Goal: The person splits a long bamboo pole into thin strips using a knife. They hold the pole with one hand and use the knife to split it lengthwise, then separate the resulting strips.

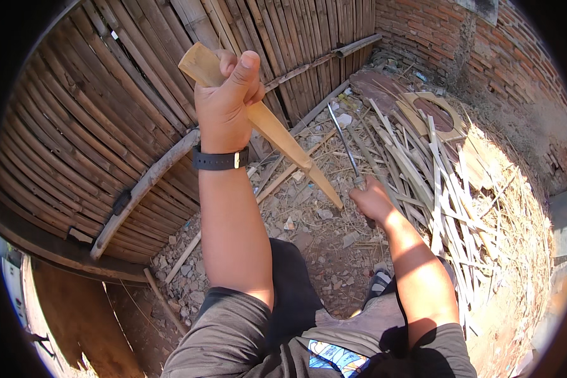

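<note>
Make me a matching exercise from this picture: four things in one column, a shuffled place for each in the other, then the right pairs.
Things
1. Long, tapering tan piece of bamboo or wood
2. Long, thin metal blade
3. Black strap with a gold-coloured buckle
4. Pile of long, pale split strips

Places
A. Fastened around the left wrist
B. Heaped on the ground, mostly to the right of the right hand
C. Gripped near its upper end by the left hand
D. Extending from the right hand's grip

Right pairs
1-C
2-D
3-A
4-B
</note>
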`<control>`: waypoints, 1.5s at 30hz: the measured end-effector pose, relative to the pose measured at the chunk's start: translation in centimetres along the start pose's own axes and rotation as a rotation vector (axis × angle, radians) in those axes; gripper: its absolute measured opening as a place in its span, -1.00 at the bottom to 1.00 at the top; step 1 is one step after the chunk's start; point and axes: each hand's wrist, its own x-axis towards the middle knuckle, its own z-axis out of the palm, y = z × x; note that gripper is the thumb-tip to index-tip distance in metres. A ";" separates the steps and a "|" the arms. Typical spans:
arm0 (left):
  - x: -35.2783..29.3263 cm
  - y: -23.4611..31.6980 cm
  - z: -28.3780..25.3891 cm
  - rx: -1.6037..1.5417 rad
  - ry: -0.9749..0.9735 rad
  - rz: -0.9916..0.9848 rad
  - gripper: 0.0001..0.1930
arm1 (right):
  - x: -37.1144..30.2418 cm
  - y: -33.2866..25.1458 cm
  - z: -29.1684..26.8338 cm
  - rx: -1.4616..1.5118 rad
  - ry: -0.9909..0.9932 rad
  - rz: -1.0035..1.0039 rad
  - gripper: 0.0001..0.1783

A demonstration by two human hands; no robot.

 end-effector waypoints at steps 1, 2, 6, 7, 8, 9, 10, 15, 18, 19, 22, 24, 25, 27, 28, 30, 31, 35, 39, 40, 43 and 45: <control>0.0 -0.1 0.6 -0.001 -0.025 -0.013 -0.70 | -1.0 -1.1 -1.6 0.028 -0.015 0.026 -0.28; 0.0 -0.1 1.2 0.001 -0.048 -0.025 -0.70 | -1.1 -0.7 -3.0 -0.085 -0.031 0.015 -0.18; 0.0 -0.8 4.8 0.089 -0.075 -0.015 -0.75 | -1.8 5.4 -7.1 -0.278 0.151 -0.059 -0.39; -0.2 -1.1 5.5 0.134 -0.072 -0.012 -0.76 | -2.7 6.0 -7.5 -0.299 0.104 0.003 -0.44; -0.4 -1.0 6.0 0.209 -0.104 -0.009 -0.78 | -3.6 6.8 -7.9 -0.320 0.056 0.064 -0.49; -0.4 -1.0 6.9 0.262 -0.142 0.001 -0.78 | -3.9 9.1 -8.3 -0.337 0.105 0.040 -0.55; -0.5 -1.3 7.8 0.313 -0.181 0.005 -0.75 | -3.3 10.7 -8.9 -0.309 0.101 0.080 -0.55; -1.2 -0.3 9.9 0.537 -0.234 -0.037 -0.37 | -4.3 12.1 -9.4 -0.088 0.217 0.088 -0.57; -1.2 0.4 9.7 0.962 -0.338 -0.059 -0.28 | -6.2 10.7 -9.2 0.191 0.275 0.047 -0.64; -1.5 1.4 10.9 1.031 -0.360 -0.131 -0.32 | -6.3 10.8 -9.9 0.218 0.318 -0.010 -0.69; -2.2 3.3 13.1 1.197 -0.408 -0.282 -0.43 | -8.0 9.3 -11.4 0.399 0.252 0.102 -0.71; -2.0 3.6 13.5 1.225 -0.450 -0.246 -0.44 | -7.2 10.1 -11.6 0.356 0.271 0.093 -0.71; -1.9 3.7 13.7 1.239 -0.470 -0.228 -0.45 | -7.2 10.1 -11.7 0.358 0.272 0.082 -0.71; -2.0 3.0 13.7 1.183 -0.395 -0.192 -0.46 | -7.3 9.7 -11.7 0.407 0.291 0.082 -0.71; -2.1 2.9 13.6 1.146 -0.373 -0.224 -0.46 | -7.5 9.2 -11.6 0.431 0.301 0.082 -0.71; -2.3 2.8 13.1 1.088 -0.337 -0.259 -0.46 | -8.2 7.9 -11.1 0.451 0.308 0.069 -0.70; -2.4 2.8 12.8 1.063 -0.324 -0.261 -0.46 | -8.6 7.2 -10.9 0.460 0.311 0.065 -0.69; -2.2 1.7 12.0 0.930 -0.307 -0.273 -0.47 | -8.9 7.1 -11.1 0.512 0.343 -0.020 -0.68; -1.6 0.8 11.1 0.887 -0.233 -0.228 -0.50 | -8.1 9.1 -11.5 0.435 0.330 -0.074 -0.71; -1.4 0.8 10.8 0.844 -0.196 -0.206 -0.52 | -7.7 10.0 -11.4 0.429 0.313 -0.091 -0.71; -1.6 -0.2 9.8 0.612 -0.148 -0.152 -0.52 | -6.9 10.8 -10.6 0.397 0.276 -0.097 -0.69; -2.0 -1.0 9.2 0.490 -0.135 -0.129 -0.50 | -6.2 10.4 -10.2 0.367 0.239 -0.083 -0.71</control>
